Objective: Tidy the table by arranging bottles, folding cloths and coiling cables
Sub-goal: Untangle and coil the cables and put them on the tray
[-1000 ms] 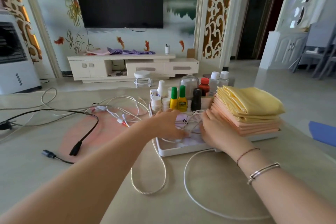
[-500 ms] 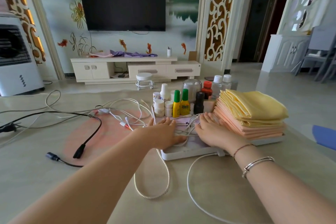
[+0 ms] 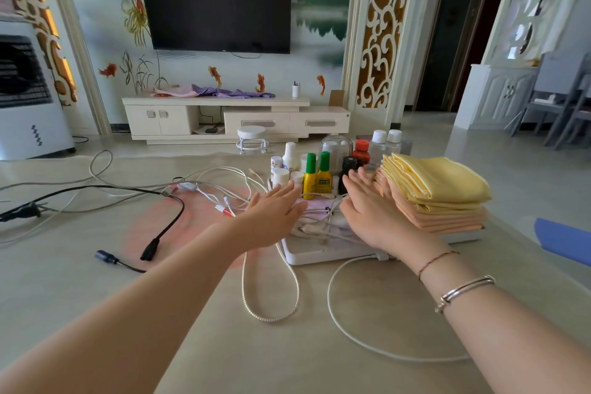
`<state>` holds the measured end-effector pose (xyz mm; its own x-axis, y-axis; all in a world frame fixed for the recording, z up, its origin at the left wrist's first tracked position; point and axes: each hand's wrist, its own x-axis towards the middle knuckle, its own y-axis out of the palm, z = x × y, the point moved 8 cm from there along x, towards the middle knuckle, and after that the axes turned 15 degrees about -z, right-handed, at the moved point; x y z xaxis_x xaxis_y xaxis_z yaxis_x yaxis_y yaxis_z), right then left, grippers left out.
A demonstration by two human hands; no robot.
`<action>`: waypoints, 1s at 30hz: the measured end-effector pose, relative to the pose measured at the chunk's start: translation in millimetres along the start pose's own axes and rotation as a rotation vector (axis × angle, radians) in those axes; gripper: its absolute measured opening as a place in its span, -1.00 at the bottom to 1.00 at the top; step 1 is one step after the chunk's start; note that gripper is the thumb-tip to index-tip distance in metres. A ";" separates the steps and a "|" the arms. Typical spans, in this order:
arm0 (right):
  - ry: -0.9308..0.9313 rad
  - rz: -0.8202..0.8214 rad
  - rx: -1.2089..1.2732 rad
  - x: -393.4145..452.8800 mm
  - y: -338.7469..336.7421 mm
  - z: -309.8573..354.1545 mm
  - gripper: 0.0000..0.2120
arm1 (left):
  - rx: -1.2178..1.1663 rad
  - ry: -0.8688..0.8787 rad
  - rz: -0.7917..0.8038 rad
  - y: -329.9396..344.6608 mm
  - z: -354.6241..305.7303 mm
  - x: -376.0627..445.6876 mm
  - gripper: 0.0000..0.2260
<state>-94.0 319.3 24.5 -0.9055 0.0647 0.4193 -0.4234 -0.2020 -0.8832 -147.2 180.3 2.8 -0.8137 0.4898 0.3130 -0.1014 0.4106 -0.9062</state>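
Both hands, left hand (image 3: 275, 214) and right hand (image 3: 367, 211), hover flat with empty grip over white cables (image 3: 323, 224) heaped in the tray (image 3: 319, 257); bottles (image 3: 316, 169) stand grouped, cloths (image 3: 438, 192) lie folded, while cables (image 3: 128, 192) sprawl uncoiled across the bench (image 3: 319, 345).

Far ahead of the hands: black TV (image 3: 217, 0) on mural wall, cream TV cabinet (image 3: 230, 118) below, purple cloth (image 3: 230, 93) draped on top. Small white stool (image 3: 252, 137) in front of it. White air cooler (image 3: 28, 96) far left, grey chairs (image 3: 563, 99) far right.
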 end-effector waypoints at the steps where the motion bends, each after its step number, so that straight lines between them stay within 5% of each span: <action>1: -0.010 -0.003 0.013 -1.8 -1.8 3.9 -0.48 | -0.006 -0.006 -0.009 -2.4 1.6 -2.1 -0.52; 11: -0.208 -0.014 0.228 -16.0 14.2 115.2 -0.58 | 0.023 -0.115 -0.125 -58.1 72.8 -85.7 -0.59; 23: -0.564 0.250 0.438 -40.4 88.5 386.1 -0.66 | 0.266 -0.583 -0.409 -180.2 296.2 -297.2 -0.65; 30: -0.600 0.337 0.475 -46.8 136.5 478.6 -0.68 | 0.378 -0.955 -0.699 -233.3 371.5 -378.1 -0.57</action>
<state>-96.2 -179.0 -15.0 -0.7564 -0.5772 0.3079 0.0461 -0.5165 -0.8550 -28.6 -386.5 -9.9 -0.5934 -0.5653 0.5729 -0.7104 0.0332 -0.7031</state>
